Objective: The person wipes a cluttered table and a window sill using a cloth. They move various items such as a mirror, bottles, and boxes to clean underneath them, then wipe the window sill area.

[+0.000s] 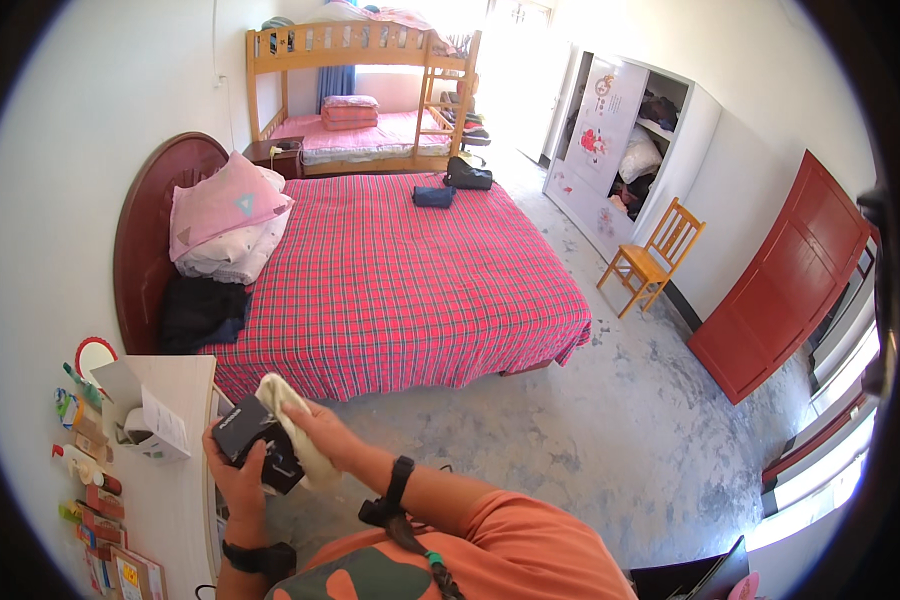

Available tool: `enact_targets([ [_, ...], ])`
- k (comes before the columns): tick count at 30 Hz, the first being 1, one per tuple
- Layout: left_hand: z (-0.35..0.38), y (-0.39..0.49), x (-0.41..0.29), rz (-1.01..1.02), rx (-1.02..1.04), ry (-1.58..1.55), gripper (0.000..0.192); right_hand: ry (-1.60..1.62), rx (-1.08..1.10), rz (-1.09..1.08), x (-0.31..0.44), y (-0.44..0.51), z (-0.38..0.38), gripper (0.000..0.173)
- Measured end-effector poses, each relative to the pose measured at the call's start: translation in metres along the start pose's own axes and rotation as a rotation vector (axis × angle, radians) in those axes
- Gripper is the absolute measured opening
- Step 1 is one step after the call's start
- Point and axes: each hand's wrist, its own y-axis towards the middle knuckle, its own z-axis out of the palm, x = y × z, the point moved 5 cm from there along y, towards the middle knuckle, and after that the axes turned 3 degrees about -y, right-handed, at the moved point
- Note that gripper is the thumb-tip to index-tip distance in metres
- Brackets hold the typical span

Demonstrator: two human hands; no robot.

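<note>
A small black box bearing writing is gripped in my left hand, with the thumb across its lower side. My right hand holds a cream-coloured cloth against the box's right side. Both hands are in front of my body, just right of a pale wooden desk. Each wrist wears a black strap. The cloth hides part of the box.
On the desk stand an open white carton, a red-rimmed mirror and several bottles and small boxes along the wall. Beyond lies a bed with a red plaid cover. A wooden chair and a red door are at the right.
</note>
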Motion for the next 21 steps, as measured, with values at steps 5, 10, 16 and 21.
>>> enact_targets([
  [5, 0.006, 0.003, -0.005, 0.010, -0.010, -0.022, 0.064, 0.165, 0.008, 0.122, -0.021, 0.004, 0.002, 0.046],
  [10, 0.009, 0.000, -0.014, 0.075, -0.023, -0.026, 0.063, 0.509, 0.178, 0.208, -0.023, 0.007, 0.004, 0.048],
  [16, 0.005, -0.004, -0.019, 0.042, -0.093, -0.222, 0.058, 0.625, 0.201, 0.143, -0.027, -0.003, 0.011, 0.053],
  [21, 0.008, -0.001, -0.013, 0.082, -0.072, -0.251, 0.060, 0.753, 0.505, 0.204, -0.019, -0.016, 0.029, 0.063],
])
